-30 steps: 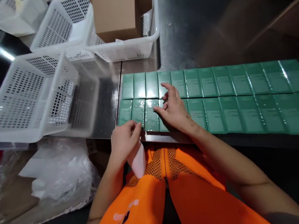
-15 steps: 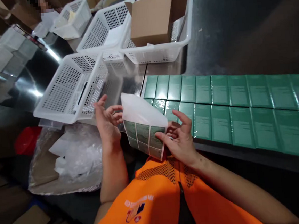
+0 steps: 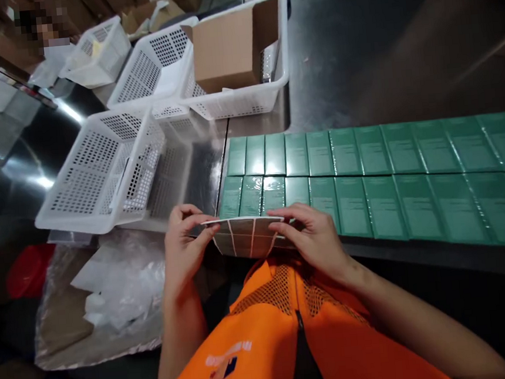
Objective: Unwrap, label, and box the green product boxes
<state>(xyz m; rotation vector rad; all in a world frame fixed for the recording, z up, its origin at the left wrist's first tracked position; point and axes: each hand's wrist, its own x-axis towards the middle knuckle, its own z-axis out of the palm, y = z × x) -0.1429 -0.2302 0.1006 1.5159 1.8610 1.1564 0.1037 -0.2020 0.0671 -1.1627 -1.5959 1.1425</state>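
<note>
Green label sheet point(image 3: 248, 243) is being pinched at both ends by the left hand point(image 3: 184, 242) and right hand point(image 3: 316, 240), just before the boxes point(image 3: 366, 173) lying on the counter point(image 3: 198, 170).

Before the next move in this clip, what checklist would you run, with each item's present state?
1. Both hands on the sticker sheet: ok; left hand pinches its left edge, right hand its right edge.
2. Sheet clear of the green boxes: ok; it is held at the table's near edge, in front of them.
3. Stickers left on the sheet: ok; a grid of them shows on its underside.
4. Boxes lined up: ok; two flat rows, edge to edge.
5. Which boxes already carry a sticker: cannot tell.
6. White basket out of the way: ok; it stands left of the rows.
</note>
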